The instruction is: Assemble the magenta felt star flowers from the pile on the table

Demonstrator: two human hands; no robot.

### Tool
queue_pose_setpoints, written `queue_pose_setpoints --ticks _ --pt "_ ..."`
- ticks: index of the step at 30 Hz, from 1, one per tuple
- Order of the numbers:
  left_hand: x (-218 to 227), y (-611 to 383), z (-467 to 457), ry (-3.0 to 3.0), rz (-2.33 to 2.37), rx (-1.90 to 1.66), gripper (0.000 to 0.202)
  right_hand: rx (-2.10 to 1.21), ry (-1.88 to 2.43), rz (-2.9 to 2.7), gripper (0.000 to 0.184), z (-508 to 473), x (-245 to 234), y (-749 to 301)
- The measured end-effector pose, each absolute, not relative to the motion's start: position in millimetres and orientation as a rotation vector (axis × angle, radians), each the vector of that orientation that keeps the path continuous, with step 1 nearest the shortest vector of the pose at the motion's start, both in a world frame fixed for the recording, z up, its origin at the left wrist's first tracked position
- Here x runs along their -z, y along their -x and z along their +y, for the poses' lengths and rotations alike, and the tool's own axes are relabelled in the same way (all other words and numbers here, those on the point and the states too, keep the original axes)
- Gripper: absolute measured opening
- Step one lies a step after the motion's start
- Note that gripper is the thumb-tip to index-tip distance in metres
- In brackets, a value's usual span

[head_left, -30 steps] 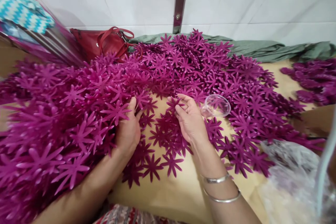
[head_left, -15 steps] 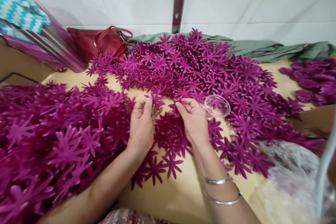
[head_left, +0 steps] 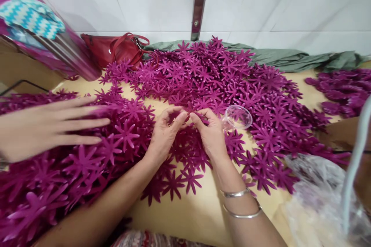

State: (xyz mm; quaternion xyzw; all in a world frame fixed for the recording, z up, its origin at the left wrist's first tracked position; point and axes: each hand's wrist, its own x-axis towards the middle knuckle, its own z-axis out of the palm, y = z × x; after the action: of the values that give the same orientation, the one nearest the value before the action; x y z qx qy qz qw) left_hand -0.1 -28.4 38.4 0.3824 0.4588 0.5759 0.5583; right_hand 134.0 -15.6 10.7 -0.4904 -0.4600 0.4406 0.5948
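Observation:
My left hand (head_left: pixel 165 131) and my right hand (head_left: pixel 211 131) meet at the middle of the table, thumbs and fingertips pinched close together. Between them is a purple flower-shaped piece (head_left: pixel 189 115), mostly covered by my fingers. Below and around my hands lie loose purple flower-shaped pieces (head_left: pixel 193 179) with narrow rounded petals. Just right of my right hand sits a small clear plastic cup (head_left: pixel 238 117), its contents hard to make out. Two silver bangles (head_left: pixel 242 215) circle my right wrist.
Another person's hand (head_left: pixel 55 127) reaches from the left over a large heap of purple pieces (head_left: pixel 84 162). Another heap (head_left: pixel 203 69) lies toward the wall. A red bag (head_left: pixel 101 50), a green cloth (head_left: pixel 290 60) and a clear plastic bag (head_left: pixel 319 197) surround the work area.
My left hand has moved right, bringing its fingertips against those of my right hand. Another person's hand has come in from the left over the heap.

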Motion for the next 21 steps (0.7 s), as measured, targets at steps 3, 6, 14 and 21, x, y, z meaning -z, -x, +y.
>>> queue_pose_setpoints --ticks 3,6,14,21 --pt "-38 5 -26 -1.045 1.138 -1.294 0.031 -0.994 1.155 -1.094 0.02 -17 -12 -134" --pt "-36 7 -23 -1.061 1.181 -1.312 0.027 -1.077 1.119 -1.011 0.029 -16 -10 -134" --pt "-44 0 -10 -0.812 1.179 -1.66 0.027 -1.207 1.006 -0.884 0.042 -14 -9 -134" --pt "-59 1 -12 -1.075 1.169 -1.392 0.032 -1.254 1.022 -0.993 0.025 -15 -12 -135"
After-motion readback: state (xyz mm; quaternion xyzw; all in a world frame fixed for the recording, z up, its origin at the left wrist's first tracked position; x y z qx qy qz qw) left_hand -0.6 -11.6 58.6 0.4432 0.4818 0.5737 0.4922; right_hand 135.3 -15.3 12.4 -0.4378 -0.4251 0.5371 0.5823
